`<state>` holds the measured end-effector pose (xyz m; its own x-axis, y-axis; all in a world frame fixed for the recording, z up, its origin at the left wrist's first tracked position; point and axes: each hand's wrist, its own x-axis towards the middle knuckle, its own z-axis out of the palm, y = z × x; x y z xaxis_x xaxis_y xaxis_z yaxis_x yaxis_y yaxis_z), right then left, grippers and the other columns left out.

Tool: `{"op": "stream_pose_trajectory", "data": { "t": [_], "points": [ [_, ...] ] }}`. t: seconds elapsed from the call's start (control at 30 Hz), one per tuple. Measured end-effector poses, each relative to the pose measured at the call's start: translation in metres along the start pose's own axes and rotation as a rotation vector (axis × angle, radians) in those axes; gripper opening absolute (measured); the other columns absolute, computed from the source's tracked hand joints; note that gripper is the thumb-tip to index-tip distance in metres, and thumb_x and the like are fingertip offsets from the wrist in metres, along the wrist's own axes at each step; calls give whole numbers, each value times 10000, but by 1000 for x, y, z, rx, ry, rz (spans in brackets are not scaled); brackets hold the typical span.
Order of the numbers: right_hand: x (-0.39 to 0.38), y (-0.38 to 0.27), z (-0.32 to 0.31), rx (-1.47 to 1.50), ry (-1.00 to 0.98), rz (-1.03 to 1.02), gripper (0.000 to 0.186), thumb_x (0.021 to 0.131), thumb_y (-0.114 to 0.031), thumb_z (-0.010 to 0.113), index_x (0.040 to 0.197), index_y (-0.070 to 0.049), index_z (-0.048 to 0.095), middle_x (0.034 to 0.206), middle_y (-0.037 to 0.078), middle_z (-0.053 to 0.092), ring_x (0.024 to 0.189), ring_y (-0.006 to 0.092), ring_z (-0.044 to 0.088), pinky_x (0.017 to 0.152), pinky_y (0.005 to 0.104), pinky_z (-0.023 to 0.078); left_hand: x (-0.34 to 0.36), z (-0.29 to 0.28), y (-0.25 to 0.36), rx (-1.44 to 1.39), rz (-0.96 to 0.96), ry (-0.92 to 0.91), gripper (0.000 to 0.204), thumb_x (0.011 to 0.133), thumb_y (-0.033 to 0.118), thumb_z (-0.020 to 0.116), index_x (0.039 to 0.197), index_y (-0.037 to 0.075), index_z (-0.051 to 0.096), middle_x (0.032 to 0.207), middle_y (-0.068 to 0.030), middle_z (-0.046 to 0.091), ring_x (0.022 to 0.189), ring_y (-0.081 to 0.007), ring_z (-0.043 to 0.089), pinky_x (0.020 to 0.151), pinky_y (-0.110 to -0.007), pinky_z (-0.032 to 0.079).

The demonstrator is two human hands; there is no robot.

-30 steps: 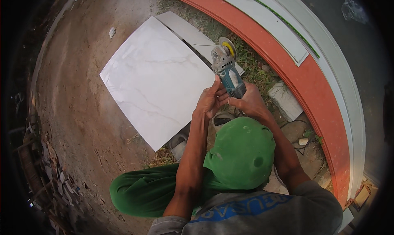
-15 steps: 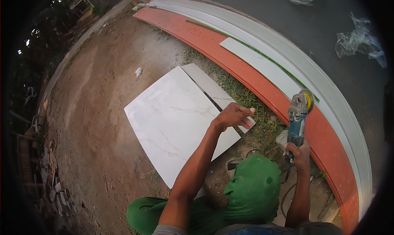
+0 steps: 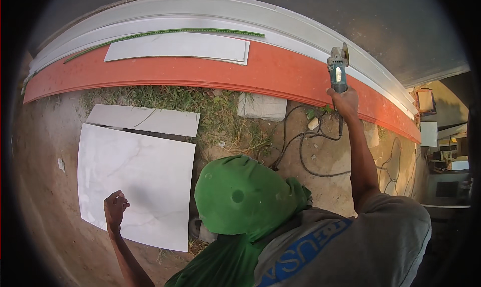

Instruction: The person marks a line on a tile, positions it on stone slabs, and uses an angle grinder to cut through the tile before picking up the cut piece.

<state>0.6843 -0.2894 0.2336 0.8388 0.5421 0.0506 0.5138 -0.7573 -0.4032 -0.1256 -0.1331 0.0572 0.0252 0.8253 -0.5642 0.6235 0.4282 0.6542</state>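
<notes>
My right hand [image 3: 345, 102] is closed around the rear body of a teal and grey angle grinder [image 3: 338, 72]. The tool points away from me, its disc over the long orange and white boards, and its dark cord hangs from the hand. My left hand [image 3: 115, 209] hovers over a large white marbled tile [image 3: 140, 162], its fingers loosely bent and apart, with nothing visible in them. Along the tile's far edge lies a narrow cut strip [image 3: 145, 119] of pale tile, a dark gap between the two.
Orange boards [image 3: 175, 75] and long white panels [image 3: 165, 9] stretch across the far side, bearing a white tile piece [image 3: 175, 47] and a thin green strip [image 3: 200, 30]. A pale block [image 3: 261, 106] and looped cord [image 3: 303, 152] lie nearer. Green cloth [image 3: 238, 194] covers the lower middle.
The view has swung right. My left hand has moved from the tile's cut edge to above its near left part. The grinder stays in my right hand, now reaching farther out.
</notes>
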Motion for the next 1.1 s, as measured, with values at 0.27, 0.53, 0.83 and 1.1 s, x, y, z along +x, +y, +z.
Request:
{"op": "stream_pose_trajectory", "data": {
  "t": [0.27, 0.53, 0.83, 1.1],
  "points": [
    [47, 49, 41, -411, 65, 176, 795, 829, -596, 828, 1223, 84, 704, 1189, 308, 777, 1130, 453, 763, 960, 527, 595, -8, -32, -58, -54, -59, 180, 420, 1113, 238, 605, 1357, -88, 710, 839, -77, 672, 767, -172, 699, 700, -314, 566],
    [90, 55, 92, -528, 188, 97, 949, 923, -737, 661, 1291, 137, 617, 1215, 347, 751, 1159, 497, 745, 988, 578, 577, -27, -85, -129, 397, -50, 374, 530, 1075, 268, 648, 1438, -118, 653, 1017, -183, 752, 903, -256, 719, 849, -407, 588],
    [78, 71, 104, -616, 56, 28, 869, 991, -670, 587, 1357, 117, 533, 1281, 341, 725, 1189, 504, 728, 1001, 596, 565, -108, -23, -210, 305, -405, 432, 789, 1014, 363, 757, 1563, -142, 502, 1506, -380, 600, 1402, -436, 624, 1138, -481, 511],
    [92, 82, 85, -636, 95, 99, 1003, 961, -765, 561, 1578, 19, 468, 1363, 286, 715, 1283, 494, 681, 1043, 598, 545, -151, 106, -178, -647, -621, 497, 658, 1059, 590, 685, 1261, -36, 678, 1079, -109, 700, 953, -184, 670, 772, -349, 546]
  ]
}}
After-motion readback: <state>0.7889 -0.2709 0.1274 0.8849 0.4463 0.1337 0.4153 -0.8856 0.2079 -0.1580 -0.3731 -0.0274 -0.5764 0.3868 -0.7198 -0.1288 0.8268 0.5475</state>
